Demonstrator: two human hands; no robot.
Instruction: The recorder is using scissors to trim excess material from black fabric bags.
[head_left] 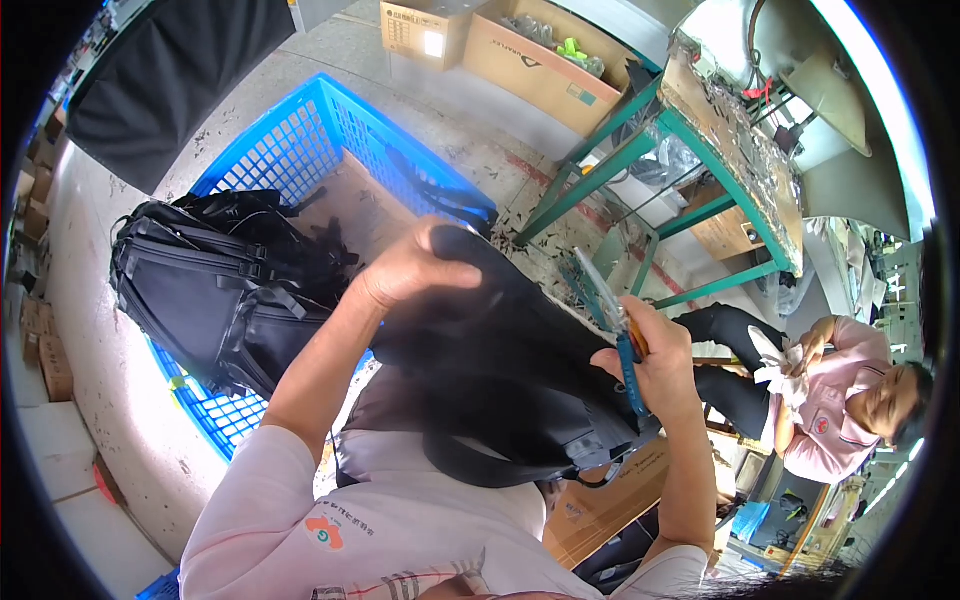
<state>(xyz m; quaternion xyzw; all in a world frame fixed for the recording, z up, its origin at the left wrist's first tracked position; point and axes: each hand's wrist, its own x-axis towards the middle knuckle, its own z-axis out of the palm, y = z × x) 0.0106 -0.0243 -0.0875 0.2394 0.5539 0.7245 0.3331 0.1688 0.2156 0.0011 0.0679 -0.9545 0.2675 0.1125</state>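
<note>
Steadying the bag [540, 350] near the crate [350, 115], the left hand [415, 268] pinches its upper end, while the right hand [660, 350] curls around a tool [628, 362] (scissors or snips, I cannot tell which). Trimming or checking seems in hand; the next move probably calls for taut fabric and careful blade control.

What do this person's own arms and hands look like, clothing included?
The left hand and right hand are bare, with no gloves, and the forearms are uncovered. Short, pale pinkish sleeves cover the upper arms. The matching shirt has an orange-red emblem and a plaid trim.
</note>
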